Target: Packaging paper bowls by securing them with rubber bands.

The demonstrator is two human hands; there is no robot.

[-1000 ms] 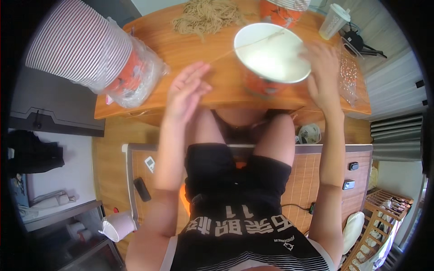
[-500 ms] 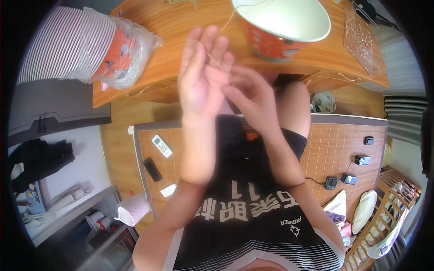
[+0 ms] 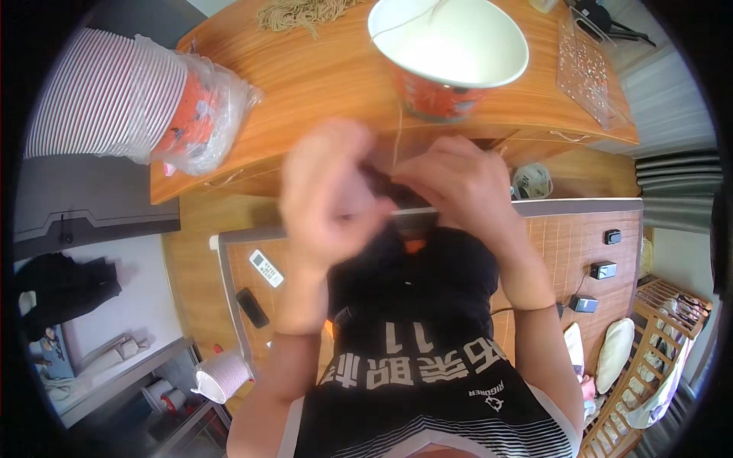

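A thin tan string [image 3: 398, 136] hangs from the rim of a large white-lined paper bucket [image 3: 438, 101] with a red patterned outside, down past the desk's front edge. At its lower end, the fingertips of my right hand [image 3: 467, 183] are pinched together on it. My left hand [image 3: 327, 200] is raised beside it, palm toward the right hand. Motion blurs its fingers, which look bent, and whether they hold anything cannot be made out. Another stretch of string crosses the bucket's mouth.
A wooden desk [image 3: 321, 84] bears a heap of tan strings [image 3: 301, 14], a long plastic-wrapped stack of paper buckets [image 3: 114, 99] at the left, and a clear speckled plastic sheet [image 3: 589, 72] at the right. A remote control [image 3: 266, 268] and phone [image 3: 252, 307] lie on the mat beside me.
My hands have come down and moved apart from each other. The left palm, held up flat with string across it, has turned and bent its fingers. The view has shifted slightly.
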